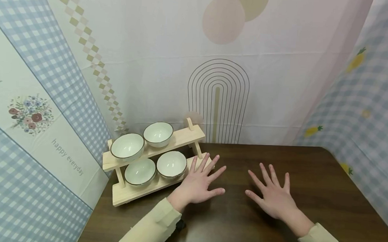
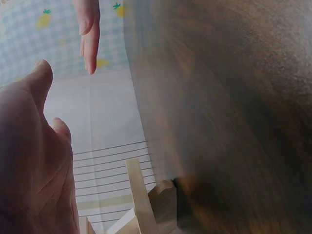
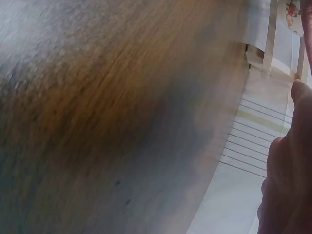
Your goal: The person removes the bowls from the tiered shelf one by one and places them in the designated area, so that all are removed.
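Both hands are held palm down with fingers spread, and neither holds anything. My left hand (image 1: pixel 197 184) is nearest to the right end of a two-tier wooden rack (image 1: pixel 135 197), partly covering its lower shelf in the head view. Two white bowls with dark rims, one at the left (image 1: pixel 128 147) and one beside it (image 1: pixel 158 134), sit on the upper shelf. On the lower shelf stand two more, a left bowl (image 1: pixel 140 171) and a right bowl (image 1: pixel 172 164). Farther right, my right hand (image 1: pixel 275 200) hovers over the brown table, apart from the rack.
The dark wooden table (image 1: pixel 231 223) runs up to a pale patterned cloth (image 1: pixel 150 79) at the back. Blue checked cloths hang along the left side (image 1: pixel 69 68) and right side (image 1: pixel 369 118). The rack's end (image 2: pixel 141 200) shows at the bottom of the left wrist view.
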`<state>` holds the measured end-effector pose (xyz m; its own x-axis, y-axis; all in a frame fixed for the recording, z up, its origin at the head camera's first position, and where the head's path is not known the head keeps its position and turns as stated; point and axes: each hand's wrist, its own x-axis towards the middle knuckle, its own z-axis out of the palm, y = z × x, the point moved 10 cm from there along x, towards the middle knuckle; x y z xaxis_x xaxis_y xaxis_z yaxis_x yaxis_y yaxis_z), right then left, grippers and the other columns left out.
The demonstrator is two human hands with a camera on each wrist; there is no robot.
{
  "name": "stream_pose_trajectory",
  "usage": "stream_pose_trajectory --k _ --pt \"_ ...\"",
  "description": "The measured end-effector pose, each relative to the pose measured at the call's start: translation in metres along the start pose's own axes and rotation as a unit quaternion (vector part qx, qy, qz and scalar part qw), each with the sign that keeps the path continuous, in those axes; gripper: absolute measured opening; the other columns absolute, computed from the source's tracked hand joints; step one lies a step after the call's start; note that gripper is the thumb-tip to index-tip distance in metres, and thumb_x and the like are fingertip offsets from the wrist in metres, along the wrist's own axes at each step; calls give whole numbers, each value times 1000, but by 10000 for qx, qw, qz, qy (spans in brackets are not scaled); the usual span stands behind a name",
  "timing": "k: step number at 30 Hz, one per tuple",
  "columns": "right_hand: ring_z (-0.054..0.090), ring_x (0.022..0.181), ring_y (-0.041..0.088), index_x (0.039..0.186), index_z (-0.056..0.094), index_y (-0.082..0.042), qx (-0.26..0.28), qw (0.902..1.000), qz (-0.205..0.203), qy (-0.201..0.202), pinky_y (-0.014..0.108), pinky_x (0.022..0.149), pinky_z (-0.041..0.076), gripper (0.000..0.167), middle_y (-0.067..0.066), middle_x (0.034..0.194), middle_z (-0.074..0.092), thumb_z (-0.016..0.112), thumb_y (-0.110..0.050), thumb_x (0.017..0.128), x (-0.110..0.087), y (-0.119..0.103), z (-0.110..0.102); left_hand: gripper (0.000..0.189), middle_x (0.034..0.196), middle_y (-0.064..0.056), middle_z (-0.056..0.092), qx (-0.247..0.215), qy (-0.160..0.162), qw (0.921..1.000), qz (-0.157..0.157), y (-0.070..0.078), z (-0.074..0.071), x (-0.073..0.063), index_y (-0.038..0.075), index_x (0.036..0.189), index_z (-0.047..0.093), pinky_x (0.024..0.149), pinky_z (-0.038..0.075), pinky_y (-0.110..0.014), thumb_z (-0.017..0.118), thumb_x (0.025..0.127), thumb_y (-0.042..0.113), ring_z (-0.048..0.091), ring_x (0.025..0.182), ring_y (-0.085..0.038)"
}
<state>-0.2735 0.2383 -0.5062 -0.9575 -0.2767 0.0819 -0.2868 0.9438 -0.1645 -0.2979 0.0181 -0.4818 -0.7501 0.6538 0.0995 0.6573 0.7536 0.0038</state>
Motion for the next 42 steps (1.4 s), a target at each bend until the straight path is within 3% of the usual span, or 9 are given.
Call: stream_pose_trajectory --k 5,14,19,23,27,31,34,38,42 --pt "2 162 47 172 26 -34 17 10000 -14 -31 75 112 -30 80 14 180 0 44 -74 105 -3 -3 -3 80 180 2 -11 -158 34 9998 85 3 -1 -2 37 173 21 128 4 -69 36 105 77 -14 163 -32" --pt "5 161 47 172 28 -32 -1 10000 4 -34 77 112 -28 80 15 180 2 44 -74 105 -7 -7 -8 80 177 6 -20 -160 75 9998 120 3 3 -2 43 171 11 128 0 -70 30 104 80 -20 161 -27" --pt "4 162 47 172 29 -32 37 10000 17 -73 77 113 -27 80 14 180 3 45 -74 105 -6 -7 -8 79 177 6 -18 -299 -65 9995 84 4 0 -7 42 172 12 128 -4 -69 33 105 78 -21 161 -28" --pt "4 161 48 171 31 -32 168 9998 -7 -143 83 115 -16 78 15 180 5 46 -72 105 -6 -7 -4 78 179 4 -13 -593 -35 9981 174 4 -3 -14 40 172 16 127 -2 -71 39 106 74 -17 162 -31" --pt "13 159 51 169 36 -31 391 9991 -33 -165 85 117 5 74 19 177 17 50 -67 106 -5 -8 0 76 180 3 -6 -1163 169 9919 488 2 -15 -28 37 172 20 128 3 -69 47 108 66 -7 164 -32" --pt "27 155 52 168 39 -30 812 9966 -51 -132 81 115 28 69 23 170 34 50 -63 109 4 -10 -2 68 178 -3 21 -1782 734 9778 817 -13 -45 -57 25 169 38 129 19 -62 56 109 53 17 163 -29" --pt "41 148 50 168 40 -28 1129 9936 -74 -33 76 109 42 66 22 163 46 50 -59 110 12 -13 -7 56 163 -7 51 -2325 1342 9600 797 -37 -73 -88 15 157 57 124 38 -54 66 108 38 46 150 -26" --pt "60 134 44 168 40 -27 1482 9889 -65 99 67 98 54 67 19 156 56 46 -61 111 27 -19 -13 44 141 -7 70 -3208 1781 9300 212 -87 -98 -128 8 144 68 108 55 -43 75 102 18 67 128 -26" --pt "69 120 39 168 39 -28 2044 9785 -68 262 62 91 59 66 19 146 65 50 -58 111 45 -32 -18 40 129 -11 76 -4049 1910 8929 -487 -139 -99 -170 3 140 69 94 62 -34 74 101 5 73 114 -27"
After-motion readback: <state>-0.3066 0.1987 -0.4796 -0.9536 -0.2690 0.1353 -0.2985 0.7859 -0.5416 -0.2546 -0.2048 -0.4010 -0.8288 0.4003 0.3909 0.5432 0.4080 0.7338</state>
